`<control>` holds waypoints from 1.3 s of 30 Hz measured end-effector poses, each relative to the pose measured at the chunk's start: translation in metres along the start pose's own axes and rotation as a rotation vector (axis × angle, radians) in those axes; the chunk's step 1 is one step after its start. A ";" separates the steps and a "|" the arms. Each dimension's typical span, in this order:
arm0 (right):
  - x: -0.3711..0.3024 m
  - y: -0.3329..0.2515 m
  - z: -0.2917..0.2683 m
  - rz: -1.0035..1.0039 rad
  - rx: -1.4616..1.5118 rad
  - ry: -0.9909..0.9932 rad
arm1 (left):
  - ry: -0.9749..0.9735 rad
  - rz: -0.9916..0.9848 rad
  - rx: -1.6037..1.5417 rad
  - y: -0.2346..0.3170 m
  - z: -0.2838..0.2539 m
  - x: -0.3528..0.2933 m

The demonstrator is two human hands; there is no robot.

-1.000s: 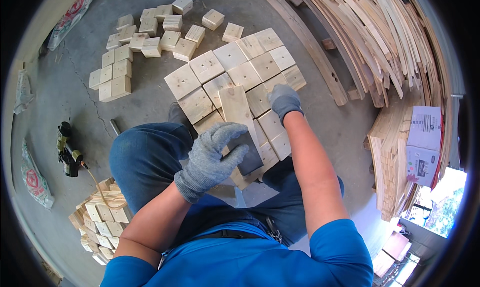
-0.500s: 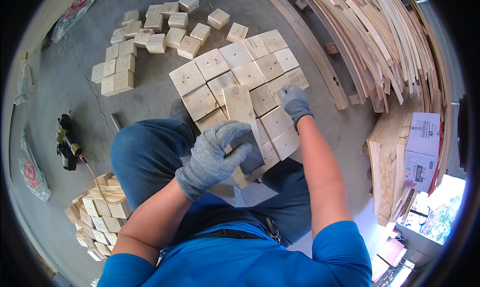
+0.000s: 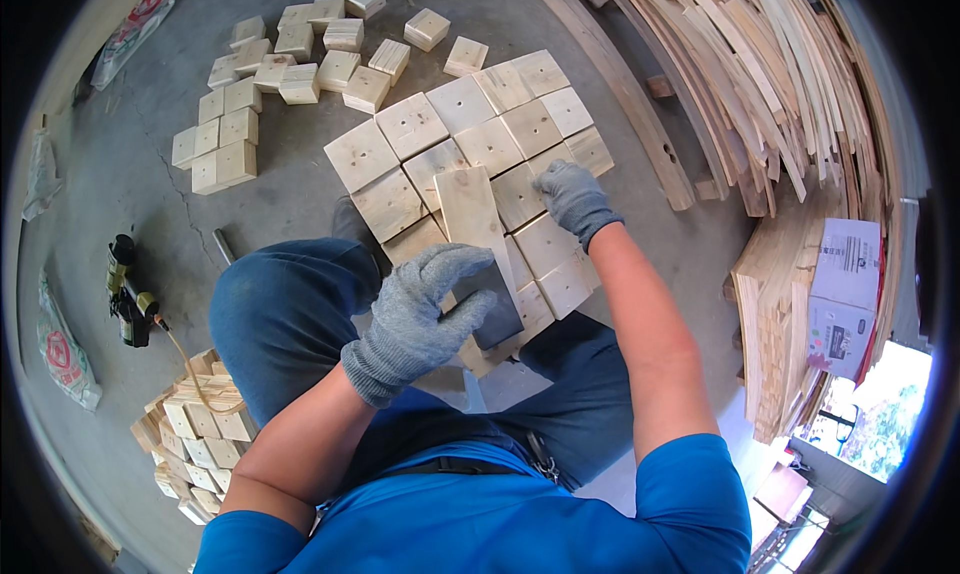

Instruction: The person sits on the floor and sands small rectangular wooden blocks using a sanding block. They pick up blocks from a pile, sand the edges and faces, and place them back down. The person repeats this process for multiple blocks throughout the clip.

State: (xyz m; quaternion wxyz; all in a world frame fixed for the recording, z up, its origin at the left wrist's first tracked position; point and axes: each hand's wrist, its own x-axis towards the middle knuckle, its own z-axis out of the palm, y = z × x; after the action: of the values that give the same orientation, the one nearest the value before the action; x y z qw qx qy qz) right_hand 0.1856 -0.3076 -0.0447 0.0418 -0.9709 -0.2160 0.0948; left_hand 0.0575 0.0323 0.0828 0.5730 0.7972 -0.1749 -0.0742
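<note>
My left hand (image 3: 410, 309), in a grey knit glove, hovers with curved fingers and the thumb held apart. Just beyond its fingers and thumb, a dark grey flat rectangular piece (image 3: 499, 319) lies at the near end of a narrow wooden board (image 3: 466, 206). That board rests on a close-set layer of square wooden blocks (image 3: 411, 124), several with a small hole or knot in the top. My right hand (image 3: 580, 202), gloved alike, is over the right part of this layer with its fingers curled; whatever is in them is hidden.
More loose wooden blocks (image 3: 340, 69) lie on the grey floor at the far left. A black-and-yellow air tool (image 3: 125, 294) with a hose is left of my knee, near stacked blocks (image 3: 195, 436). Long wood strips (image 3: 740, 84) and a carton (image 3: 845, 299) are on the right.
My right hand has shifted left across the blocks, away from their right edge. My left hand keeps its curved shape beside the dark piece. The whole view has moved slightly.
</note>
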 end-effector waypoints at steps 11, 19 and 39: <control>-0.005 -0.007 0.000 0.111 0.090 0.004 | 0.003 0.022 0.020 -0.003 -0.001 -0.001; -0.069 0.040 -0.032 0.412 -0.011 0.183 | 0.023 0.043 -0.019 0.003 -0.002 -0.001; -0.044 -0.009 -0.025 0.249 0.136 0.184 | 0.033 0.045 -0.012 0.002 -0.004 -0.004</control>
State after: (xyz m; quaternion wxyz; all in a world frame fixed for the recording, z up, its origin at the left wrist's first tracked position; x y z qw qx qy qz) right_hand 0.1476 -0.3190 -0.0116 0.1150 -0.9896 -0.0824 0.0245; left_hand 0.0546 0.0370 0.0862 0.5823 0.7906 -0.1829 -0.0492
